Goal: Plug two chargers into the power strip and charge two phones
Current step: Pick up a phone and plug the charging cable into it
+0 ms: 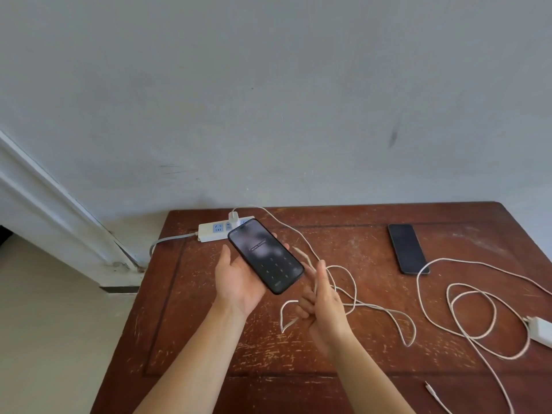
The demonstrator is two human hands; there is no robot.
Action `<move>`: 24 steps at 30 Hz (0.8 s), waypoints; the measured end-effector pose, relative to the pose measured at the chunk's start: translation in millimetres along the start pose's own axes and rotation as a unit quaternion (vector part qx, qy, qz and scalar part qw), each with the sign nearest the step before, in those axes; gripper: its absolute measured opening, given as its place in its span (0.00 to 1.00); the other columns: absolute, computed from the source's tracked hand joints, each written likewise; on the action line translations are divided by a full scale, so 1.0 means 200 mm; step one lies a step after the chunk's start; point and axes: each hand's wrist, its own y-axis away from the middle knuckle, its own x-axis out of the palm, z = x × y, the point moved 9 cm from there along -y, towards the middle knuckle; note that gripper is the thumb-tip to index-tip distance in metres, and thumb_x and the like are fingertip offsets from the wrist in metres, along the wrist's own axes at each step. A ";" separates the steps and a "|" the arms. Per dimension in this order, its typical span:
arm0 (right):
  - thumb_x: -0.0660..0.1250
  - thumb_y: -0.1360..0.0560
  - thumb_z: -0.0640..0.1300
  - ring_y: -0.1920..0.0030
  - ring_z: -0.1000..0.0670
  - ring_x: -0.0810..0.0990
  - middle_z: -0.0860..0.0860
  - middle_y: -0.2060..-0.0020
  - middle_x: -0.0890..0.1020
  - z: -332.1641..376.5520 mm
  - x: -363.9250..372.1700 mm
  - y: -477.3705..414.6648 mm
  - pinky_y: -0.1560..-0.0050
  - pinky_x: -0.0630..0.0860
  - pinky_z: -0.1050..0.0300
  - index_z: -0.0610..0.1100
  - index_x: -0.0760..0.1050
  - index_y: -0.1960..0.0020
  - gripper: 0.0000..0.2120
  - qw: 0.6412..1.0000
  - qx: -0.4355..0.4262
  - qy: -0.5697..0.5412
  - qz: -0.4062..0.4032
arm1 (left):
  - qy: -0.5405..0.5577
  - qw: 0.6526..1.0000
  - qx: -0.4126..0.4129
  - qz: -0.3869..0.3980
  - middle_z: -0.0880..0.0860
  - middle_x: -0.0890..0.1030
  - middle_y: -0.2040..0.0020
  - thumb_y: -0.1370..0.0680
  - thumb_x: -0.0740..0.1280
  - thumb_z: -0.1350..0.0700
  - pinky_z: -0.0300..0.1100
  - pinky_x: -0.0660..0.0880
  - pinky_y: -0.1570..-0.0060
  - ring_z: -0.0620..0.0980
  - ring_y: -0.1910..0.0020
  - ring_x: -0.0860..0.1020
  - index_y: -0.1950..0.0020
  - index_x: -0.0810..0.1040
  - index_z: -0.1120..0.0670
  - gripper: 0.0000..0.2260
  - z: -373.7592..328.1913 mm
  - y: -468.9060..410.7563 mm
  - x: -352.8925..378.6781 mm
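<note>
My left hand (236, 279) holds a black phone (265, 255) face up above the table, its screen lit with a keypad. My right hand (325, 306) is just right of the phone's lower end, blurred, with two fingers stretched out and the others curled on the white cable (301, 237). That cable runs from a white charger (234, 218) plugged into the white power strip (209, 230) at the table's back left. Whether the cable's end is in the phone is hidden. A second black phone (407, 248) lies dark at the right.
A second white charger (542, 330) lies unplugged at the right edge, its cable (466, 294) looped over the table and its free end (431, 389) near the front. The brown scratched table (209, 339) stands against a grey wall. The strip's grey cord hangs off the left.
</note>
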 end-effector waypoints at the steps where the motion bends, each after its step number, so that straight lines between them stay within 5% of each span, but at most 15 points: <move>1: 0.65 0.26 0.69 0.72 0.54 0.56 0.53 0.70 0.57 0.03 -0.03 0.01 0.73 0.62 0.60 0.53 0.84 0.41 0.24 1.000 -0.017 0.003 -0.021 | 0.010 1.000 0.011 -0.002 0.61 0.72 0.26 0.17 0.54 0.39 0.62 0.63 0.26 0.64 0.27 0.70 0.25 0.71 0.52 0.26 -0.02 0.00 0.00; 5: 0.61 0.17 0.53 0.71 0.55 0.68 0.53 0.69 0.68 0.14 -0.07 0.03 0.67 0.69 0.59 0.49 0.83 0.39 0.16 0.995 -0.088 0.041 -0.027 | 0.047 0.998 0.037 0.016 0.58 0.77 0.29 0.16 0.58 0.45 0.61 0.77 0.39 0.61 0.37 0.80 0.26 0.73 0.53 0.22 -0.11 0.01 0.04; 9: 0.58 0.17 0.35 0.67 0.54 0.75 0.49 0.64 0.79 0.14 -0.03 0.06 0.63 0.74 0.59 0.43 0.84 0.41 0.17 0.996 -0.084 0.029 -0.003 | 0.054 0.997 0.040 0.023 0.57 0.78 0.31 0.18 0.61 0.43 0.59 0.69 0.29 0.60 0.36 0.79 0.28 0.75 0.53 0.22 -0.16 0.03 0.08; 13: 0.58 0.15 0.45 0.71 0.55 0.68 0.51 0.67 0.75 0.14 0.02 0.12 0.71 0.66 0.62 0.47 0.86 0.47 0.17 0.989 -0.100 0.109 -0.015 | 0.089 0.995 0.049 0.016 0.57 0.84 0.43 0.18 0.59 0.43 0.56 0.74 0.36 0.60 0.49 0.84 0.33 0.78 0.53 0.20 -0.19 0.04 0.10; 16: 0.64 0.20 0.54 0.73 0.56 0.69 0.52 0.70 0.74 0.15 0.08 0.17 0.73 0.68 0.66 0.48 0.87 0.50 0.15 0.973 -0.125 0.193 -0.014 | 0.099 0.994 0.055 -0.003 0.60 0.85 0.50 0.18 0.58 0.45 0.58 0.71 0.35 0.61 0.56 0.84 0.41 0.81 0.57 0.20 -0.21 0.03 0.10; 22: 0.69 0.23 0.54 0.69 0.52 0.78 0.49 0.71 0.81 0.14 0.20 0.24 0.64 0.78 0.59 0.46 0.87 0.55 0.13 0.951 -0.167 0.258 0.027 | 0.117 0.991 0.055 -0.017 0.63 0.86 0.53 0.19 0.59 0.47 0.59 0.78 0.44 0.64 0.56 0.85 0.46 0.83 0.61 0.20 -0.22 0.05 0.09; 24: 0.70 0.23 0.54 0.69 0.52 0.79 0.50 0.70 0.82 0.14 0.23 0.26 0.63 0.79 0.60 0.49 0.88 0.55 0.11 0.951 -0.171 0.257 0.027 | 0.115 0.991 0.063 -0.022 0.62 0.86 0.56 0.19 0.58 0.46 0.59 0.81 0.52 0.63 0.59 0.86 0.55 0.87 0.62 0.24 -0.22 0.06 0.08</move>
